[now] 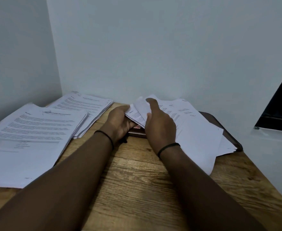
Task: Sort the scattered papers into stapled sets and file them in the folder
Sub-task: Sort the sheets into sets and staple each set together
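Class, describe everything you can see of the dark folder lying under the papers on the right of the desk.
The dark folder lies flat on the wooden desk, near the wall. It looks dark brown and smooth, with rounded corners. Loose white papers cover most of it, so only its right edge and a strip below the left hand show. Whether it is open or closed cannot be told.

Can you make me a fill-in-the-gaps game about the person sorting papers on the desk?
1. Both hands grip a small bunch of ____.
2. The table is made of ____.
3. Each wrist wears a thin black ____.
4. The loose papers by the right hand lie on a dark brown ____.

Missing words: papers; wood; band; folder
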